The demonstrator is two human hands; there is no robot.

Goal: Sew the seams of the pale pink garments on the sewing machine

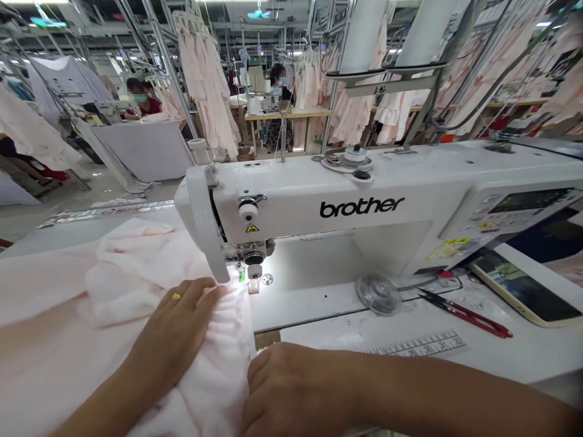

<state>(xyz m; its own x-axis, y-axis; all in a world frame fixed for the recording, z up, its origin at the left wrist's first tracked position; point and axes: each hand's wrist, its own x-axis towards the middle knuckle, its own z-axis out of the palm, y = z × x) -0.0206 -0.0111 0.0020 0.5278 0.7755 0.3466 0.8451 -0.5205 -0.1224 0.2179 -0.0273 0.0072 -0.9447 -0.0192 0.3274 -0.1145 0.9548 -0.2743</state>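
My left hand (180, 325) lies open and flat, pressing pink gathered fabric (214, 358) beside the presser foot (253, 273). My right hand (291, 388) is loosely curled against the same cloth, not pinching.

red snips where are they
In the head view, the red snips lie on the sewing table, right of the clear plastic disc and next to the phone.

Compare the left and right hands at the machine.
The left hand wears a gold ring; the right hand shows none. The left hand sits nearer the needle of the Brother sewing machine than the right hand does. The left forearm slants in from lower left; the right forearm runs almost level from the right. Both hands rest on pale pink fabric.
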